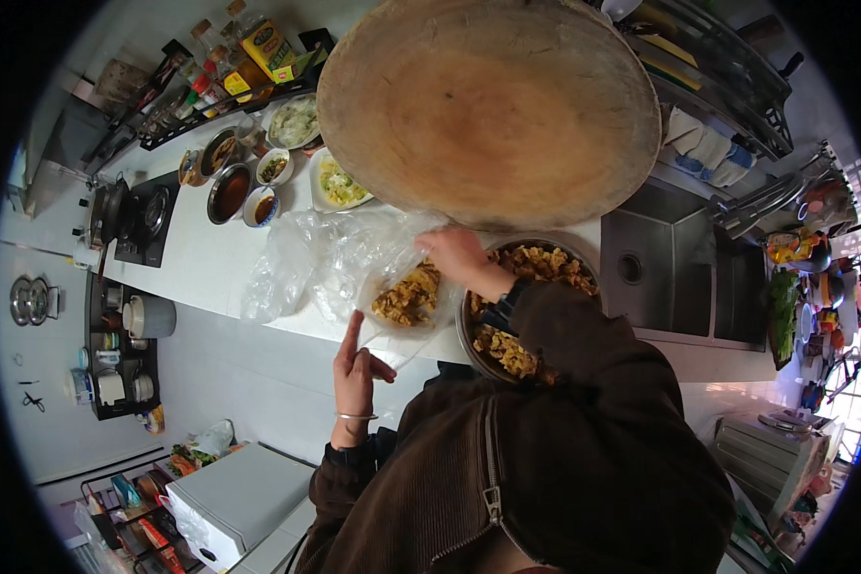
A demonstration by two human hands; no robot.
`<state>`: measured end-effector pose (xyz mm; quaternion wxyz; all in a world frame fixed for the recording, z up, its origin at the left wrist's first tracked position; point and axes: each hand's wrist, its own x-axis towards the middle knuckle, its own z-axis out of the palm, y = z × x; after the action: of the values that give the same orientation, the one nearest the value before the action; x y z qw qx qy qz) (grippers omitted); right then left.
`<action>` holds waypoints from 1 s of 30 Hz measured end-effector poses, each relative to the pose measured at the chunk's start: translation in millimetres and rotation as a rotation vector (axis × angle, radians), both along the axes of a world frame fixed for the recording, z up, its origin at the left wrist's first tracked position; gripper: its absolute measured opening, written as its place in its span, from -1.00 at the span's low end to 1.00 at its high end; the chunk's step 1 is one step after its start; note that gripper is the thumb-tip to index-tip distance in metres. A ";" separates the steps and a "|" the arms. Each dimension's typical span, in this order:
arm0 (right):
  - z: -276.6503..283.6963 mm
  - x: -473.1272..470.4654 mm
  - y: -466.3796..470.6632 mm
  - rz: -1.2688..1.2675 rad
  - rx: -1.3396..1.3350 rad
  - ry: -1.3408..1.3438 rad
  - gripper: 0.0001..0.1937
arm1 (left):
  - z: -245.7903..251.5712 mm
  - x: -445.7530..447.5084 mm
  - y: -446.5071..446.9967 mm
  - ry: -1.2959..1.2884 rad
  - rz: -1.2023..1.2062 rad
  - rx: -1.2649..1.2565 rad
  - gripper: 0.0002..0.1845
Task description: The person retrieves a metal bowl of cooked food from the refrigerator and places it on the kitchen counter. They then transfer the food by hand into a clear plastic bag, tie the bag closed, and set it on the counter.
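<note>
A clear plastic bag [446, 305] with fried, golden-brown battered pieces [406, 295] inside lies at the counter's front edge. My right hand [460, 260] reaches across and grips the bag's far edge; its fingertips are partly hidden by film. At the near edge, my left hand [356, 379] has the film stretched at its thumb, with the index finger pointing away. Under my right forearm stands a round metal basin [468, 343] of more fried pieces [506, 353]. The forearm covers its middle.
A big round wooden chopping board [488, 115] looms over the counter's back. Crumpled plastic bags [287, 269] lie left, below a bowl of dark sauce [229, 194] and a dish of chopped scallion [339, 179]. The steel sink [656, 265] is right, the cooktop [147, 219] far left.
</note>
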<state>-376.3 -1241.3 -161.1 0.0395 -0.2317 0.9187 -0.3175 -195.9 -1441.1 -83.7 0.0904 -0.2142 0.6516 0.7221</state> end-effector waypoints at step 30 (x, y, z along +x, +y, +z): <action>15.0 70.6 157.2 0.132 0.484 0.006 -0.07 | -28.8 -5.3 6.8 0.049 -0.007 -0.083 -0.35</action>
<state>-305.7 -1084.2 -146.1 0.1117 -0.2758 0.9509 -0.0844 -201.2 -1434.3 -112.5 0.0678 -0.1977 0.6838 0.6991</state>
